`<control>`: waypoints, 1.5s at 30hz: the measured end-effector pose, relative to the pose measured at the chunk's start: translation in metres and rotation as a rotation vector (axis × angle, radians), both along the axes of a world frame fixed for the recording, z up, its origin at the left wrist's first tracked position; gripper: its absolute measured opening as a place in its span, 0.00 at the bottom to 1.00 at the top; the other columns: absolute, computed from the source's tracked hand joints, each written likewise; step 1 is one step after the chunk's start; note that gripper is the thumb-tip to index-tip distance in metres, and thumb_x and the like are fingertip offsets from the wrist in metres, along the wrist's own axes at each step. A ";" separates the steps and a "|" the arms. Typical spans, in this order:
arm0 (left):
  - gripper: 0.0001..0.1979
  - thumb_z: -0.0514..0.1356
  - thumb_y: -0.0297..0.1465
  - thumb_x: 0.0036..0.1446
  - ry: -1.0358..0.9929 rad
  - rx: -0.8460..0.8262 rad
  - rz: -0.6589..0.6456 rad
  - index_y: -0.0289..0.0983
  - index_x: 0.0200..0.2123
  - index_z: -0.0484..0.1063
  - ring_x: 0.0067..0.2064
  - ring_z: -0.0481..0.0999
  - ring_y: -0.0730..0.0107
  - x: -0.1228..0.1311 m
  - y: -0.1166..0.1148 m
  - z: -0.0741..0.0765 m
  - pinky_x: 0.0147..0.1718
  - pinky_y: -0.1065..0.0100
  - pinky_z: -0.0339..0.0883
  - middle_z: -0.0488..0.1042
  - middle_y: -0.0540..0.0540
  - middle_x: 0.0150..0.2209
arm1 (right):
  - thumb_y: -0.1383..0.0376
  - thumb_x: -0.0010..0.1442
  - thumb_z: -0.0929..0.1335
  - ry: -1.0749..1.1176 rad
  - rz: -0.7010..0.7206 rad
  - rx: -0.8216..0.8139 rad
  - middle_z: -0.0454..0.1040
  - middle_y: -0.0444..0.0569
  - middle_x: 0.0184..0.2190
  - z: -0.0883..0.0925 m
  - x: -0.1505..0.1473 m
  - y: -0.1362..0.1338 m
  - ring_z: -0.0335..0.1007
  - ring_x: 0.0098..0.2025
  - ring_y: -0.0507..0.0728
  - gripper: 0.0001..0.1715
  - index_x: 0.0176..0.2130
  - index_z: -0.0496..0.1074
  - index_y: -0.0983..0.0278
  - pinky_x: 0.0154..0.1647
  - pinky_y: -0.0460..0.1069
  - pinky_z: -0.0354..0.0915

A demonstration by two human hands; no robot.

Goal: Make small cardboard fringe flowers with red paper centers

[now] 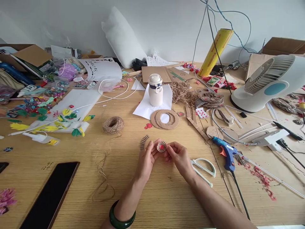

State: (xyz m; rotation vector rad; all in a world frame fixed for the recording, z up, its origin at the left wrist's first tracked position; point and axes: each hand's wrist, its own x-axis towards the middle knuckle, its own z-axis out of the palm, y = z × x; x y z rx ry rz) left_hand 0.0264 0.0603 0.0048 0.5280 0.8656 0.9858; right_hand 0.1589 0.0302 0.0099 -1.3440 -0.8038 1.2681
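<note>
Between my two hands is a small pleated cardboard rosette (161,146) with a red centre, facing up toward me. My left hand (149,159) supports it from the left, fingers partly behind it. On the other side, the thumb and forefinger of my right hand (178,156) pinch its edge. A curved strip of corrugated cardboard (144,141) lies just past my left thumb. White-handled scissors (204,168) rest beside my right wrist, their blades hidden beneath it. Beyond my hands are red paper discs (148,126) and overlapping cardboard rings (176,122).
A blue glue gun (225,154) with its cord lies at right, near a white fan (264,82). A twine ball (113,125) trails loose string at left. Behind the rings stands a white bottle (155,95). A black phone (51,195) occupies the left front.
</note>
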 end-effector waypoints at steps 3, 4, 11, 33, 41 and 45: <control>0.23 0.61 0.46 0.60 0.022 0.023 0.041 0.32 0.46 0.79 0.52 0.78 0.60 -0.001 0.003 0.000 0.53 0.62 0.71 0.80 0.36 0.48 | 0.45 0.53 0.73 -0.044 -0.015 0.022 0.72 0.42 0.19 -0.001 0.002 0.001 0.65 0.17 0.50 0.25 0.29 0.71 0.64 0.18 0.46 0.66; 0.23 0.61 0.46 0.60 0.026 0.039 0.046 0.32 0.46 0.79 0.51 0.79 0.60 -0.002 0.003 0.000 0.53 0.62 0.71 0.80 0.36 0.48 | 0.45 0.53 0.73 -0.066 -0.023 0.033 0.71 0.42 0.18 -0.002 0.003 0.002 0.64 0.17 0.50 0.25 0.29 0.72 0.64 0.17 0.46 0.65; 0.20 0.64 0.43 0.57 0.214 0.182 0.203 0.34 0.46 0.79 0.43 0.79 0.65 -0.006 0.003 0.001 0.48 0.62 0.72 0.81 0.43 0.38 | 0.50 0.57 0.72 -0.303 -0.173 0.186 0.70 0.45 0.25 0.012 0.013 -0.004 0.61 0.25 0.51 0.18 0.30 0.77 0.63 0.24 0.46 0.63; 0.21 0.69 0.42 0.50 0.325 0.273 0.133 0.30 0.40 0.81 0.28 0.78 0.69 -0.009 0.002 0.001 0.32 0.65 0.77 0.81 0.43 0.32 | 0.60 0.63 0.65 -1.021 0.080 0.132 0.79 0.51 0.34 0.042 0.061 -0.025 0.75 0.34 0.57 0.13 0.41 0.77 0.63 0.36 0.51 0.68; 0.18 0.72 0.39 0.46 0.118 0.155 0.124 0.30 0.35 0.80 0.26 0.74 0.76 -0.009 -0.001 0.002 0.31 0.68 0.77 0.77 0.48 0.28 | 0.64 0.62 0.66 -1.566 0.255 0.054 0.78 0.58 0.45 0.014 0.098 -0.116 0.75 0.47 0.66 0.17 0.51 0.71 0.64 0.43 0.57 0.70; 0.15 0.72 0.35 0.44 0.084 0.082 0.066 0.30 0.31 0.79 0.29 0.77 0.73 -0.011 -0.016 0.009 0.34 0.65 0.78 0.76 0.47 0.28 | 0.65 0.58 0.67 -1.408 0.217 -0.027 0.77 0.57 0.39 0.009 0.099 -0.115 0.75 0.40 0.65 0.17 0.48 0.71 0.65 0.39 0.57 0.70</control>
